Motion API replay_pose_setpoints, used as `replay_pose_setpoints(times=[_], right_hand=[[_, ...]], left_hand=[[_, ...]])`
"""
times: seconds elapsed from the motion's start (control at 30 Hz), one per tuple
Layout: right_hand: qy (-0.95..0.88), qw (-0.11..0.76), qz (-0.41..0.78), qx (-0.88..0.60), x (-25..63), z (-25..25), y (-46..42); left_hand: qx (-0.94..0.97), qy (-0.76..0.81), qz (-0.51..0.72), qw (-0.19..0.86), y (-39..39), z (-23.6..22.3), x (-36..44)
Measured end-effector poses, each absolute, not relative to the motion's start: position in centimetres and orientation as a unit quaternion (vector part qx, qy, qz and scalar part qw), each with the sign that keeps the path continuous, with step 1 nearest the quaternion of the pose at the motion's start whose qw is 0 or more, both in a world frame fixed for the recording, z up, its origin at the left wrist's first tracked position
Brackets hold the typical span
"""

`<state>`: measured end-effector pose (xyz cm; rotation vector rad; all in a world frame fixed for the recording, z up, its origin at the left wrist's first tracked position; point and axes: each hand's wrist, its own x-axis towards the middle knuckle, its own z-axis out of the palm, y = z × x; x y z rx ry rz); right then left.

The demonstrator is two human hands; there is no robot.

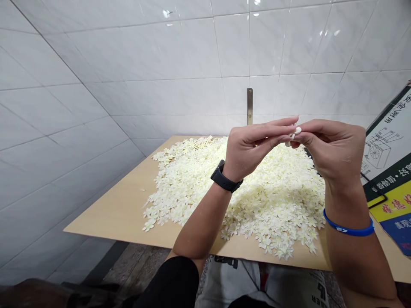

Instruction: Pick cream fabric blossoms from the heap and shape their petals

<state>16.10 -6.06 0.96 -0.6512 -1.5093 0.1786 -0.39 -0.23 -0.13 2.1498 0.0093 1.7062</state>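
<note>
Both my hands are raised above a wooden board [115, 209] that carries a wide pile of small cream-white fabric flowers [257, 188]. My left hand [253, 147], with a black watch on its wrist, meets my right hand [330, 147], which wears a blue wristband. Their fingertips pinch together on one small white flower piece [293, 133], held between the two hands in the air. Most of that piece is hidden by the fingers.
White tiled walls close in on the left and behind the board. A metal bracket [249, 106] stands at the back. A printed sign [390, 171] leans at the right edge. A white bag with print [257, 284] lies below the board's front edge.
</note>
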Motion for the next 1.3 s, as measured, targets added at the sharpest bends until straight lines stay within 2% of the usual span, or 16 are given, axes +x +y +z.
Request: replay_pose_setpoints(times=[0.5, 0.8, 1.07, 1.3], right_hand=[[-0.664, 0.679, 0.044, -0.31, 15.8, 0.7, -5.9], [-0.648, 0.668, -0.051, -0.362, 14.9, 0.0, -6.1], [-0.646, 0.687, 0.061, -0.327, 14.9, 0.3, -5.3], [-0.644, 0.685, 0.089, -0.33, 15.2, 0.5, -5.6]], left_hand=[[0.747, 0.045, 0.638, 0.181, -1.0, -0.4, 0.0], [0.682, 0.079, 0.714, 0.136, -0.8, -1.2, 1.2], [0.696, 0.085, 0.692, 0.171, -0.6, -1.1, 1.0], [0.698, 0.075, 0.686, 0.192, -0.8, -0.9, 1.2]])
